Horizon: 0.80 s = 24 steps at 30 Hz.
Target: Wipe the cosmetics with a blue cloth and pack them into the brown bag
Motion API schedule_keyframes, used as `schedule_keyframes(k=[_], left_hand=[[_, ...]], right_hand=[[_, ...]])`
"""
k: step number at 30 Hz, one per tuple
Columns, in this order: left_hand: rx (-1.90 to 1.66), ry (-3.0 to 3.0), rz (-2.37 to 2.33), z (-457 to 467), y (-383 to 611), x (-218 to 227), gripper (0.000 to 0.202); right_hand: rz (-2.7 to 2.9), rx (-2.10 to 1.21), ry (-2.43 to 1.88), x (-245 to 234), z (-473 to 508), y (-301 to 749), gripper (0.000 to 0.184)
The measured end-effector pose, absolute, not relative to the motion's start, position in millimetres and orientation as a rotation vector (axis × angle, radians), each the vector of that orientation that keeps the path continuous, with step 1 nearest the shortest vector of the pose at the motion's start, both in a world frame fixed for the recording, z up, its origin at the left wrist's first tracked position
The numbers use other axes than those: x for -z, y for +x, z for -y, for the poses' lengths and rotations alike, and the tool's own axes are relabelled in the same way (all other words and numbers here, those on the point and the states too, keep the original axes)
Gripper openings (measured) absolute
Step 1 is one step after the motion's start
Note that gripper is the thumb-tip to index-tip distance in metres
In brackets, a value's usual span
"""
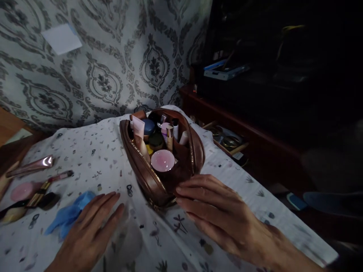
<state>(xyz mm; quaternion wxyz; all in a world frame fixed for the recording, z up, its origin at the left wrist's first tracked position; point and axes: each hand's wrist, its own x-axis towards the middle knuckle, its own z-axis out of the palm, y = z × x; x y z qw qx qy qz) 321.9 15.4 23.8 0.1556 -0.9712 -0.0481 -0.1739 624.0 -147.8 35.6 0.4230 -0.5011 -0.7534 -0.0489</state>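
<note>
A brown leather makeup bag (pixel 147 177) stands unzipped on the patterned cloth, full of cosmetics. Inside it are a round pink lid or compact (pixel 163 160), a pale pink tube (pixel 138 126), a dark blue jar (pixel 149 127) and several small bottles. My right hand (pixel 212 209) is at the bag's near right edge, fingers stretched out and tips against the rim by the zip; its thumb is hidden. My left hand (pixel 90 228) hovers over or rests on the cloth, fingers extended and holding nothing. Beside it, partly behind the fingers, lies a crumpled blue cloth or wipe (pixel 68 213).
At the left lie a shiny pink tube (pixel 31 166), a round pink compact (pixel 22 191), a lipstick-like gold tube (pixel 38 194) and makeup brushes (pixel 14 213). Patterned wallpaper (pixel 104 83) rises behind. To the right, below the cloth's edge, is an open drawer (pixel 229 145) holding items.
</note>
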Motion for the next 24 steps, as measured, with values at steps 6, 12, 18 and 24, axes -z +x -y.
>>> schedule_keyframes(k=[6, 12, 18, 24], left_hand=[[0.423, -2.731, 0.407, -21.4, 308.9, -15.6, 0.034], [0.274, -2.576, 1.064, -22.5, 275.4, 9.2, 0.051], [0.159, -2.796, 1.162, -16.2, 237.5, 17.0, 0.051], [0.435, -2.980, 1.106, -15.3, 221.7, -2.5, 0.040]], right_hand=[[1.882, 0.166, -1.293, -35.8, 149.3, 619.1, 0.026], [1.857, 0.196, -1.356, -29.9, 149.1, 610.1, 0.035], [1.846, 0.245, -1.340, -9.0, 136.4, 603.1, 0.046], [1.772, 0.223, -1.454, -3.2, 128.2, 594.7, 0.031]])
